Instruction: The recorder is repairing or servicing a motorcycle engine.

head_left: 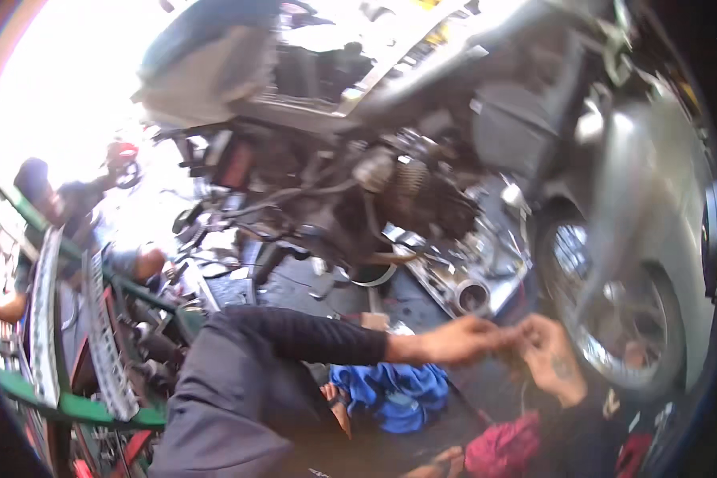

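Observation:
My left hand (466, 340) reaches in from the left in a dark sleeve and meets my right hand (555, 358) in front of the motorcycle (374, 179). The fingertips of both hands are pinched together. Whatever lies between them is too small and blurred to name. Close by on the right stands a spoked wheel (641, 327) with a dark tyre. Beyond my hands, a metal tray (508, 288) holds loose parts, among them a round ring-shaped piece (472, 296).
A blue cloth (398, 394) lies below my left forearm, and a red cloth (502, 446) is near my foot (446, 462). At left stands a green metal rack (80, 410) with perforated bars. Behind it is another person (80, 207). The motorcycle's exposed engine (406, 187) overhangs the floor.

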{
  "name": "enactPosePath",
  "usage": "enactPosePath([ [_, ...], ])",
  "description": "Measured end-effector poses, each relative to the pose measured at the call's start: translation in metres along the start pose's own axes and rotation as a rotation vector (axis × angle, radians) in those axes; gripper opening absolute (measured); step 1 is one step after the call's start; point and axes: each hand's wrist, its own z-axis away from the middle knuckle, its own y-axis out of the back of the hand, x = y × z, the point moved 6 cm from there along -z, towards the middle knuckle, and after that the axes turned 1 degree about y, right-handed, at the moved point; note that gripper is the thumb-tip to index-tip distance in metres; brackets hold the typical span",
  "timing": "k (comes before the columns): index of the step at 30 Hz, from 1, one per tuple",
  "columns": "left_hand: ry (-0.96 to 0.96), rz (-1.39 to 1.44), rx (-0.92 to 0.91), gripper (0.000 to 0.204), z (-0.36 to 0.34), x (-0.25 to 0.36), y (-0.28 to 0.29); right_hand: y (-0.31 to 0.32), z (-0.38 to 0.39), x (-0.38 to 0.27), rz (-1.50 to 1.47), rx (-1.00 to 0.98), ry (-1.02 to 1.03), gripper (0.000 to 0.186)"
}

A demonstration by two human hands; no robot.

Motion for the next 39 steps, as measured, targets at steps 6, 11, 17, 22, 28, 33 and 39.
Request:
enactPosePath([
  [6,-0.127,-0.077,-0.016,0.044,-0.002,0.008,-0.010,0.002,-0.009,-0.004,-0.035,0.059,0.065,0.024],
  [11,-0.174,0.023,-0.050,0.045,-0.002,0.013,-0.007,0.006,-0.010,-0.011,0.017,0.137,0.195,0.035],
  [17,-0.238,-0.049,-0.131,0.044,0.003,0.027,-0.021,-0.002,0.012,-0.025,0.144,0.130,0.296,0.030],
  [22,-0.278,-0.183,-0.245,0.043,0.006,0.025,-0.025,0.003,0.015,-0.023,0.125,0.024,0.199,0.031],
  [28,-0.375,-0.075,-0.298,0.047,0.007,0.035,-0.027,0.002,0.021,-0.039,0.164,0.144,0.264,0.028],
  [33,-0.345,0.006,-0.259,0.050,0.014,0.039,-0.032,0.010,0.016,-0.015,0.129,0.260,0.402,0.027],
  [39,-0.376,0.007,-0.085,0.051,0.006,0.035,-0.033,0.019,0.012,-0.012,0.179,0.374,0.539,0.026],
])
